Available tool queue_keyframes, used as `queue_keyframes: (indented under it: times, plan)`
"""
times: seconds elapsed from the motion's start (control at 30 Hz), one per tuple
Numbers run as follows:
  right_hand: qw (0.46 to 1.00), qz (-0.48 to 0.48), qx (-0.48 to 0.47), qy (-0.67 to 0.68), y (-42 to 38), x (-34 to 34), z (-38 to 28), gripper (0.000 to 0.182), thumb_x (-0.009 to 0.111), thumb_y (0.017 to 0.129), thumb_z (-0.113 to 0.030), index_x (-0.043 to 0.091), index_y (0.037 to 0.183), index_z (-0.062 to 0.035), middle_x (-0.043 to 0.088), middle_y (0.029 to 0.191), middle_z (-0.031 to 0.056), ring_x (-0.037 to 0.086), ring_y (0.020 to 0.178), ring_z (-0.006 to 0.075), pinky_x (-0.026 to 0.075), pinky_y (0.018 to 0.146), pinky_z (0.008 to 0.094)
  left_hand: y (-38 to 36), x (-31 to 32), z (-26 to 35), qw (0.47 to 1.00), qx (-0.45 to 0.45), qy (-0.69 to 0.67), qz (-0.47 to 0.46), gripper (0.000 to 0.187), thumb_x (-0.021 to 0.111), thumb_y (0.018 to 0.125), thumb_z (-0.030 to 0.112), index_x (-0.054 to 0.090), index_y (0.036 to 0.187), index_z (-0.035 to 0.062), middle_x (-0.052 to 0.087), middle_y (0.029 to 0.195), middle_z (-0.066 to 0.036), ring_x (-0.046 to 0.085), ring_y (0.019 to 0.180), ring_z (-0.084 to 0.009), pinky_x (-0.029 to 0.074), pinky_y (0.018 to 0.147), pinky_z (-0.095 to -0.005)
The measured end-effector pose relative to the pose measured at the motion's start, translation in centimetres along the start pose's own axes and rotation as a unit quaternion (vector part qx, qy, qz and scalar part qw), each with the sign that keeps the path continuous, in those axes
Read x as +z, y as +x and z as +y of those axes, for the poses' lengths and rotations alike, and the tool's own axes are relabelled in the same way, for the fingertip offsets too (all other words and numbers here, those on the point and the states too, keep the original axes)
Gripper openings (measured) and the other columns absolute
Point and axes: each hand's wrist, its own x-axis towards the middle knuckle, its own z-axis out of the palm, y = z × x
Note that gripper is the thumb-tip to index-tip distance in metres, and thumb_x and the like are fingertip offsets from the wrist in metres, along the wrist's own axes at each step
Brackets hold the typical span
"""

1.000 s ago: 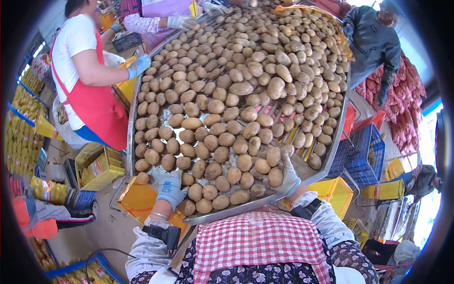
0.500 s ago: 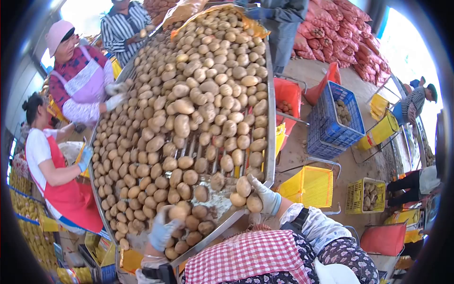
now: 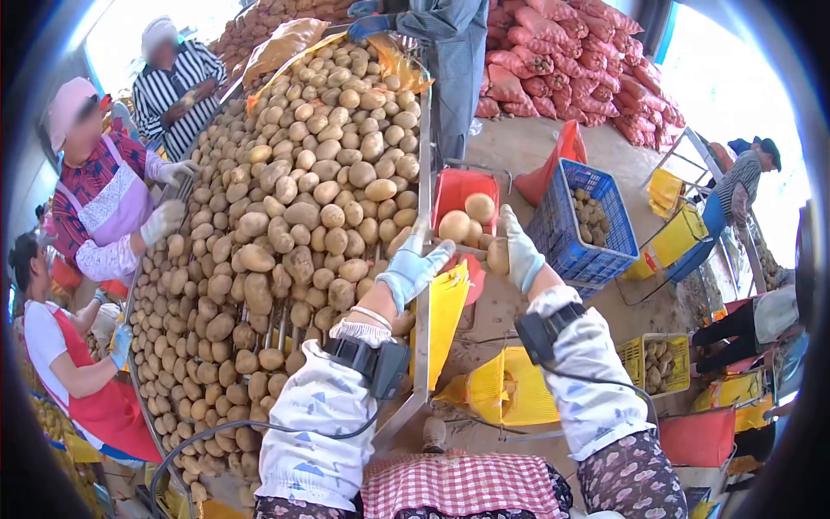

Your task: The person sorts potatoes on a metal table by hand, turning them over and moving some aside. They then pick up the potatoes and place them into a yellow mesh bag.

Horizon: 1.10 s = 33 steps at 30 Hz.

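Above the table's right rim (image 3: 424,303), my left hand (image 3: 411,268) in a light blue and white glove is open, fingers spread, close to several potatoes in the air. My right hand (image 3: 521,253), gloved too, is open just right of these potatoes (image 3: 467,221), with one potato (image 3: 498,256) next to its palm. Beneath them is a red container (image 3: 450,186) hung beside the table. A large heap of potatoes (image 3: 303,186) covers the slatted table top. Whether the airborne potatoes touch my fingers is hard to tell.
Two yellow holders (image 3: 445,320) (image 3: 519,389) hang or stand near the table. A blue crate (image 3: 588,251) and a yellow crate (image 3: 661,363) hold potatoes. Co-workers stand along the left side and at the far end. Red sacks (image 3: 553,65) are piled behind.
Both my hands have moved from the table's near corner up and forward to the red container. The potatoes by my hands are now above it. The view has shifted to the right.
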Motion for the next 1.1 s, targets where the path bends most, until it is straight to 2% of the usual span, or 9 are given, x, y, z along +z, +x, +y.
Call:
queue_keyframes:
  times: [0.23,0.43,0.57,0.6,0.67,0.87,1.0,1.03,1.1]
  plan:
    - [0.989,0.072,0.113,-0.056,-12.4,-8.6,5.6,0.044,0.049,0.093,-0.041,0.057,0.115,-0.0033,0.065,0.105,0.0150,0.064,0.085,0.0293,0.053,0.072,0.0444,-10.9,-4.7,-2.9,0.932,0.154,0.307,0.118,0.046,0.060,0.089,0.023,0.051,0.128,0.0015,0.059,0.120,-0.021,0.056,0.111,-0.0363,0.042,0.098,-0.0418]
    - [0.951,0.134,0.279,0.009,-19.4,-14.8,6.8,0.029,0.057,0.089,-0.028,0.061,0.100,-0.0019,0.065,0.090,0.0147,0.065,0.083,0.0280,0.055,0.070,0.0416,-25.7,-10.2,-6.3,0.855,0.038,0.465,0.226,0.050,0.055,0.087,0.019,0.045,0.132,-0.0004,0.053,0.127,-0.022,0.051,0.115,-0.0386,0.039,0.099,-0.0459]
    - [0.940,0.252,-0.189,0.131,-15.6,-16.5,-7.9,0.048,0.058,0.087,-0.047,0.056,0.105,-0.0029,0.066,0.089,0.0143,0.067,0.079,0.0280,0.059,0.076,0.0371,-32.1,-11.4,-6.3,0.779,-0.116,0.540,0.295,0.061,0.056,0.085,0.023,0.037,0.139,0.0017,0.041,0.137,-0.023,0.038,0.127,-0.0390,0.028,0.107,-0.0478]
    - [0.918,0.230,-0.317,-0.055,-14.2,-18.1,-9.7,0.051,0.059,0.087,-0.047,0.056,0.113,-0.0040,0.066,0.093,0.0152,0.067,0.083,0.0281,0.059,0.076,0.0381,-34.0,-11.9,-6.0,0.742,-0.168,0.571,0.307,0.064,0.057,0.085,0.025,0.034,0.141,0.0025,0.036,0.141,-0.023,0.032,0.131,-0.0394,0.024,0.109,-0.0485]
    - [0.894,0.366,-0.258,0.026,-13.3,-12.1,-11.0,0.045,0.060,0.087,-0.044,0.059,0.113,-0.0074,0.068,0.096,0.0101,0.067,0.085,0.0225,0.058,0.075,0.0360,-37.4,-13.2,-6.3,0.665,-0.265,0.617,0.326,0.072,0.057,0.084,0.029,0.029,0.145,0.0041,0.026,0.149,-0.023,0.022,0.138,-0.0401,0.015,0.114,-0.0500]
    - [0.943,0.099,-0.137,-0.287,-10.9,-2.0,4.1,0.032,0.052,0.093,-0.040,0.058,0.073,-0.0150,0.069,0.086,0.0054,0.064,0.070,0.0167,0.051,0.061,0.0303,-42.8,-16.3,-9.7,0.662,-0.400,0.549,0.318,0.073,0.054,0.085,0.046,0.029,0.147,0.0182,0.017,0.153,-0.020,0.016,0.139,-0.0422,0.014,0.111,-0.0571]
    - [0.713,-0.126,-0.302,-0.621,-6.6,2.1,15.6,0.045,0.039,0.101,-0.038,0.063,0.091,-0.0016,0.066,0.084,0.0099,0.064,0.075,0.0174,0.051,0.066,0.0256,-42.0,-22.1,-10.3,0.671,-0.336,0.566,0.341,0.075,0.054,0.083,0.050,0.030,0.146,0.0167,0.022,0.151,-0.021,0.019,0.138,-0.0420,0.014,0.112,-0.0555]
    - [0.760,-0.113,-0.185,-0.612,-7.9,7.0,17.3,0.035,0.044,0.099,-0.030,0.063,0.107,-0.0007,0.066,0.094,0.0091,0.064,0.088,0.0170,0.051,0.076,0.0271,-41.8,-22.5,-11.0,0.662,-0.351,0.559,0.355,0.076,0.055,0.083,0.051,0.030,0.146,0.0157,0.023,0.150,-0.021,0.019,0.138,-0.0414,0.014,0.112,-0.0550]
    - [0.567,-0.160,-0.272,-0.761,-8.9,12.1,20.5,0.050,0.060,0.086,-0.030,0.052,0.127,-0.0033,0.053,0.126,0.0193,0.051,0.118,0.0309,0.041,0.099,0.0409,-41.9,-21.8,-10.8,0.687,-0.308,0.548,0.366,0.076,0.054,0.082,0.052,0.033,0.144,0.0138,0.024,0.149,-0.021,0.019,0.139,-0.0406,0.013,0.112,-0.0553]
